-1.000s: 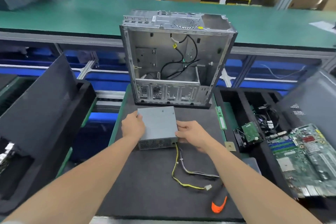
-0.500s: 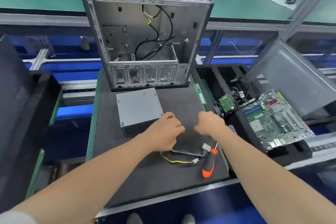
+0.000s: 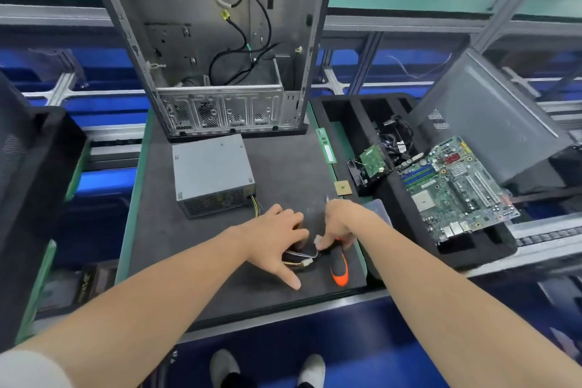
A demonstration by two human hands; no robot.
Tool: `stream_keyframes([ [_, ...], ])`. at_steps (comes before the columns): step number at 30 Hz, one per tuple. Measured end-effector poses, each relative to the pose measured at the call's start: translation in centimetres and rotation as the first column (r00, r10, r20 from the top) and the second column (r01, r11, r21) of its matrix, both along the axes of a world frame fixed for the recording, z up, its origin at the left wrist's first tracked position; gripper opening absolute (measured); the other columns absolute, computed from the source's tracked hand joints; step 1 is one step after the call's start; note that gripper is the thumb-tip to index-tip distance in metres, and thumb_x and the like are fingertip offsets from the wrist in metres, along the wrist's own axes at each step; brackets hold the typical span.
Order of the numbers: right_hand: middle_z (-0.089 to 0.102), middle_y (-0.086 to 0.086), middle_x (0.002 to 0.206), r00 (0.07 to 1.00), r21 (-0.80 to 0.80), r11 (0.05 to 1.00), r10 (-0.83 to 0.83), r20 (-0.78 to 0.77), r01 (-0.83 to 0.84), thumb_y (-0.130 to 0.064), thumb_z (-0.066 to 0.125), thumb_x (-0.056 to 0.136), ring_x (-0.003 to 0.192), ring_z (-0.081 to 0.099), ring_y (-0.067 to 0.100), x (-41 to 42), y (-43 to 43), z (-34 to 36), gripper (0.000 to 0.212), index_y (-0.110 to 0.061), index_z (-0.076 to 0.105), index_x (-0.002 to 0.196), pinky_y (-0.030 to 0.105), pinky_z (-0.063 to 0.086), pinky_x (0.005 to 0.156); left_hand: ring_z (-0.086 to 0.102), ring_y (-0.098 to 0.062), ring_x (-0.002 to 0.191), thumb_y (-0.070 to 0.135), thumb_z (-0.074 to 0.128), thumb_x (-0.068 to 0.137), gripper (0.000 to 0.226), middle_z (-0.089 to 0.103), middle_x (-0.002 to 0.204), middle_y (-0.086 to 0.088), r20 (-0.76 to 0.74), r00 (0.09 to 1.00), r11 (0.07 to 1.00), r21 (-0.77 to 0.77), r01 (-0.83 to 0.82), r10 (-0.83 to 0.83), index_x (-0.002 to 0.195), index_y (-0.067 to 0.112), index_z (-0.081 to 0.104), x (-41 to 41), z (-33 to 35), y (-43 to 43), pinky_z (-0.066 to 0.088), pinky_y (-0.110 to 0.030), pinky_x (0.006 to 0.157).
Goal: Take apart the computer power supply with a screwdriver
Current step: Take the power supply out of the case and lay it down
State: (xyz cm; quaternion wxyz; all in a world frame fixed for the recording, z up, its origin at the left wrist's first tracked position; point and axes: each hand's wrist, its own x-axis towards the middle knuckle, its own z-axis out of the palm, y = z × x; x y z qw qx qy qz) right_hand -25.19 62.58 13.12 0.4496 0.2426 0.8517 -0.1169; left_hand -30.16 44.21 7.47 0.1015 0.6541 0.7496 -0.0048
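Observation:
The grey power supply (image 3: 214, 173) lies flat on the black mat (image 3: 157, 230), in front of the empty computer case (image 3: 214, 50). Its yellow and black cables (image 3: 256, 206) run toward me and end in white connectors (image 3: 307, 262). My left hand (image 3: 277, 239) rests spread over the cable bundle, thumb stretched toward the mat's near edge. My right hand (image 3: 341, 224) curls around the upper handle of the orange and black screwdriver (image 3: 339, 266). The screwdriver's tip pokes out beyond the knuckles. Both hands are apart from the power supply.
A black foam tray (image 3: 340, 110) on the right holds a motherboard (image 3: 453, 189), a small drive and cables. A grey side panel (image 3: 491, 123) leans behind it. A memory stick (image 3: 327, 148) and a CPU chip (image 3: 343, 188) lie at the mat's right edge. Another black tray (image 3: 37, 167) stands left.
Both hands have left the power supply and come toward the near edge. The left now covers the cables, the right has closed on the screwdriver. My view has tilted down.

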Motion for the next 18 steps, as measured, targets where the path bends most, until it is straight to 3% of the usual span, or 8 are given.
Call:
stream_keyframes([
  [3, 0.081, 0.007, 0.091, 0.998, 0.021, 0.999, 0.048, -0.028, -0.048, -0.032, 0.089, 0.081, 0.082, 0.077, 0.019, 0.1, 0.1, -0.7, 0.041, -0.011, 0.055, 0.076, 0.028, 0.058, 0.093, 0.046, -0.021, 0.095, 0.075, 0.054, 0.086, 0.055, 0.047, 0.105, -0.001, -0.018, 1.000, 1.000, -0.014, 0.016, -0.016, 0.106, 0.023, 0.058, 0.4, -0.3, -0.1, 0.035, -0.037, 0.088],
  [5, 0.075, 0.002, 0.071, 0.995, 0.024, 0.998, 0.067, -0.077, -0.065, -0.022, 0.089, 0.079, 0.066, 0.071, 0.018, 0.1, 0.3, -0.6, 0.034, -0.012, 0.057, 0.076, 0.023, 0.058, 0.073, 0.056, -0.024, 0.098, 0.061, 0.052, 0.097, 0.041, 0.056, 0.103, -0.001, -0.014, 1.000, 1.000, -0.007, -0.009, 0.009, 0.101, 0.022, 0.062, 0.6, -0.2, -0.1, 0.039, -0.037, 0.089],
  [7, 0.069, 0.005, 0.078, 0.972, 0.039, 0.997, 0.067, -0.224, -0.059, -0.013, 0.082, 0.081, 0.069, 0.067, 0.023, -0.1, 0.3, 0.2, 0.027, -0.009, 0.059, 0.094, 0.024, 0.049, 0.057, 0.059, -0.022, 0.091, 0.065, 0.050, 0.097, 0.044, 0.064, 0.094, 0.002, -0.016, 0.998, 0.998, -0.008, -0.063, 0.063, 0.094, 0.023, 0.061, 0.8, 0.1, -0.1, 0.040, -0.036, 0.086],
  [9, 0.058, 0.011, 0.107, 0.912, 0.037, 0.999, 0.023, -0.409, -0.009, -0.011, 0.069, 0.090, 0.090, 0.061, 0.031, -0.6, 0.2, 1.0, 0.035, -0.007, 0.051, 0.119, 0.030, 0.044, 0.065, 0.053, -0.015, 0.081, 0.081, 0.050, 0.086, 0.056, 0.065, 0.085, 0.008, 0.045, 0.988, 0.989, 0.011, -0.146, 0.146, 0.090, 0.026, 0.059, 1.0, 0.8, -0.4, 0.038, -0.033, 0.082],
  [12, 0.050, 0.012, 0.109, 0.800, -0.075, 0.997, -0.048, -0.598, 0.004, -0.008, 0.053, 0.095, 0.089, 0.054, 0.032, -2.2, -0.9, 2.1, 0.031, -0.009, 0.044, 0.124, 0.032, 0.041, 0.072, 0.053, -0.016, 0.083, 0.080, 0.045, 0.088, 0.059, 0.062, 0.082, 0.008, 0.063, 0.963, 0.941, 0.202, -0.270, 0.263, 0.091, 0.025, 0.065, 0.9, 1.8, -1.3, 0.039, -0.034, 0.084],
  [14, 0.053, 0.011, 0.103, 0.749, -0.155, 0.987, -0.071, -0.659, -0.043, -0.008, 0.048, 0.096, 0.079, 0.054, 0.028, -3.4, -2.2, 2.4, 0.026, -0.012, 0.040, 0.120, 0.033, 0.039, 0.065, 0.057, -0.023, 0.092, 0.050, 0.054, 0.098, 0.034, 0.062, 0.087, 0.002, 0.103, 0.916, 0.828, 0.399, -0.395, 0.387, 0.093, 0.019, 0.066, 0.5, 2.7, -2.2, 0.041, -0.039, 0.089],
  [16, 0.054, 0.008, 0.094, 0.699, -0.234, 0.969, -0.117, -0.705, -0.074, -0.009, 0.046, 0.096, 0.072, 0.051, 0.023, -4.4, -3.8, 2.5, 0.023, -0.015, 0.037, 0.116, 0.032, 0.035, 0.057, 0.058, -0.028, 0.108, 0.025, 0.060, 0.096, 0.015, 0.065, 0.106, -0.001, 0.197, 0.799, 0.633, 0.515, -0.578, 0.568, 0.105, 0.015, 0.067, -0.4, 3.3, -3.3, 0.037, -0.041, 0.098],
  [18, 0.056, 0.005, 0.087, 0.635, -0.310, 0.948, -0.196, -0.747, -0.073, -0.011, 0.053, 0.093, 0.074, 0.053, 0.022, -5.2, -5.4, 2.2, 0.026, -0.017, 0.040, 0.114, 0.030, 0.034, 0.056, 0.051, -0.029, 0.124, 0.015, 0.063, 0.090, 0.030, 0.057, 0.130, -0.004, 0.289, 0.613, 0.413, 0.526, -0.744, 0.736, 0.120, 0.017, 0.063, -1.6, 3.6, -4.8, 0.032, -0.044, 0.106],
])
